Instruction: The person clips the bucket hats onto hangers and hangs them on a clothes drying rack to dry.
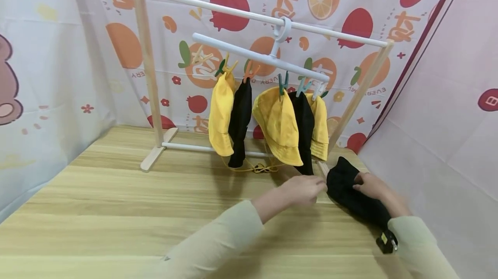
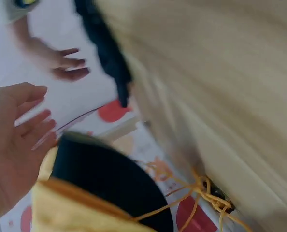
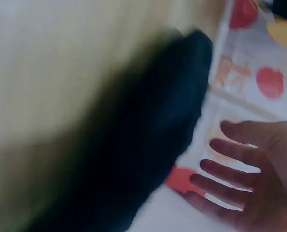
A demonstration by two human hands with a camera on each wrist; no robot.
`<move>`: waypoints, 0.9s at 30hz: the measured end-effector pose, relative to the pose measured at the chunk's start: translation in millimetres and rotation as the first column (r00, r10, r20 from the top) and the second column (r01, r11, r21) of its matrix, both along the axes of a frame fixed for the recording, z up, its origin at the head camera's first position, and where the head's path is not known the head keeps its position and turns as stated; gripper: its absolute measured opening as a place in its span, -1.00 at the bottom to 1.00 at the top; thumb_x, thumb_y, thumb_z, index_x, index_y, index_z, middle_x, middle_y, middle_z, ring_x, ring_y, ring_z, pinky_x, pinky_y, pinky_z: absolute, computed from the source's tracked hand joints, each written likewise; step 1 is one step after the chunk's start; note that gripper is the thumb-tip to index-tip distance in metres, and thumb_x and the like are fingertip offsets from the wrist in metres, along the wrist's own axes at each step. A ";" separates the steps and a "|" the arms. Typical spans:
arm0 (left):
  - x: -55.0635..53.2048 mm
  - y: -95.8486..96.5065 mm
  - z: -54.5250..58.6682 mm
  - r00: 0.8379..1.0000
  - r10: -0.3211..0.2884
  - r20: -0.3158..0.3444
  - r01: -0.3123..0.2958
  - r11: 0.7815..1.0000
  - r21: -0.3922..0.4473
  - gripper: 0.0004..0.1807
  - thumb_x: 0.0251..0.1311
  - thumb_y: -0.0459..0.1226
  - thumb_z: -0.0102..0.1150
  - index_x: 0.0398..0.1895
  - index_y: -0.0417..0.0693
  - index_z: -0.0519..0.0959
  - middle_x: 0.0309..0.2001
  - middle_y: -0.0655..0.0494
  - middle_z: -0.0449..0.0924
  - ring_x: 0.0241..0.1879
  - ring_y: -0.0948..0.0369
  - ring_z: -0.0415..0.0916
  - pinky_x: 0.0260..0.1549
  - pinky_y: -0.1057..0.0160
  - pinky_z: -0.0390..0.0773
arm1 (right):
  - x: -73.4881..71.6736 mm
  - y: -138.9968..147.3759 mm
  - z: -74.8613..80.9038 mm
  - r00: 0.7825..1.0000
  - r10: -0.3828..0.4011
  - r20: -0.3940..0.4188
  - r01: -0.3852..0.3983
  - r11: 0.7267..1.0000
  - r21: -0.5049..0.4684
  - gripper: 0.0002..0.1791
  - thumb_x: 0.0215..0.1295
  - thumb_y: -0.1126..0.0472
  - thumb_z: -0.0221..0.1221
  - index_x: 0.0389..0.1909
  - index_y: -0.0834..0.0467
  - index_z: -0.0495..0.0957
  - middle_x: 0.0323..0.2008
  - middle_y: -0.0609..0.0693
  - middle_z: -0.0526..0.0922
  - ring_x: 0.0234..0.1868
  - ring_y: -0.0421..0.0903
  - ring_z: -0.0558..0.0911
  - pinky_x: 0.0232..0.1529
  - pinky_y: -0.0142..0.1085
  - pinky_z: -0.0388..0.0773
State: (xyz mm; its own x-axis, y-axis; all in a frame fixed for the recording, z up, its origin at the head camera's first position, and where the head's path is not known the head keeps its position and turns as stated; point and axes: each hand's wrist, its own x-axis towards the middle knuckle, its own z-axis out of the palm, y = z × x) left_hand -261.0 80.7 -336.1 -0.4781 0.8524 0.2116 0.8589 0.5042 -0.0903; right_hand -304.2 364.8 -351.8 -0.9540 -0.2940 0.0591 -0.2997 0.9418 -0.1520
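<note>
My left hand (image 1: pixel 303 189), its fingers loosely bent, is just below the hanging hats and over the table. In the left wrist view it is near a yellow bucket hat (image 2: pixel 80 208) and a black hat (image 2: pixel 105 174), with nothing between its fingers. At the right, my right hand (image 1: pixel 373 186) is over a black cloth hat (image 1: pixel 355 197) lying on the table. The right wrist view has its fingers (image 3: pixel 230 174) spread and relaxed beside that hat, gripping nothing.
A wooden rack (image 1: pixel 149 67) carries a white hanger (image 1: pixel 249 54) on its top rail. Yellow hats (image 1: pixel 278 123) and black hats (image 1: pixel 241 119) hang from it by coloured clothespins (image 1: pixel 250 71). A yellow cord (image 1: pixel 268 168) dangles beneath. A small black device (image 1: pixel 386 241) is near my right sleeve.
</note>
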 end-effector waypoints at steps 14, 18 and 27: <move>-17.9 35.8 -52.6 0.815 0.233 0.530 -0.211 0.972 -0.104 -0.46 0.30 -0.24 -0.03 0.35 0.03 0.19 0.33 0.20 0.12 0.27 0.32 0.07 0.10 0.36 0.18 | 27.6 -42.3 -43.9 0.997 0.074 0.037 -0.078 0.988 0.130 -0.80 0.08 0.27 0.27 -0.42 0.17 0.40 -0.45 0.04 0.41 -0.45 -0.03 0.43 -0.45 -0.14 0.39; -17.2 33.8 -62.4 0.823 0.233 0.518 -0.200 0.972 -0.120 -0.31 0.24 -0.27 0.06 0.41 0.14 0.05 0.41 0.24 -0.11 0.35 0.25 -0.13 0.17 0.31 0.10 | 41.0 -50.1 -43.8 0.982 0.184 0.032 -0.186 0.979 0.077 -0.79 0.10 0.44 0.19 -0.46 0.12 0.37 -0.44 -0.02 0.40 -0.48 -0.11 0.38 -0.48 -0.22 0.33; -17.3 34.0 -62.7 0.914 0.165 0.371 -0.108 0.979 -0.171 -0.39 0.20 -0.24 0.16 0.31 0.30 0.24 0.40 0.42 -0.14 0.37 0.30 -0.32 0.22 0.13 0.03 | 58.4 -59.9 -26.2 0.934 0.308 0.180 -0.309 0.951 -0.019 -0.74 0.08 0.54 0.12 -0.41 0.11 0.37 -0.34 -0.07 0.38 -0.34 -0.10 0.38 -0.35 -0.22 0.35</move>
State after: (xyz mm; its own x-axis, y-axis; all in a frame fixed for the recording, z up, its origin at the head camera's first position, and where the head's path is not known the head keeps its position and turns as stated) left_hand -278.3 114.8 -398.8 -0.6116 0.7803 -0.1302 0.7658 0.6253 0.1499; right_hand -245.8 304.9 -378.0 -0.8109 -0.5752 -0.1075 -0.5445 0.8090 -0.2215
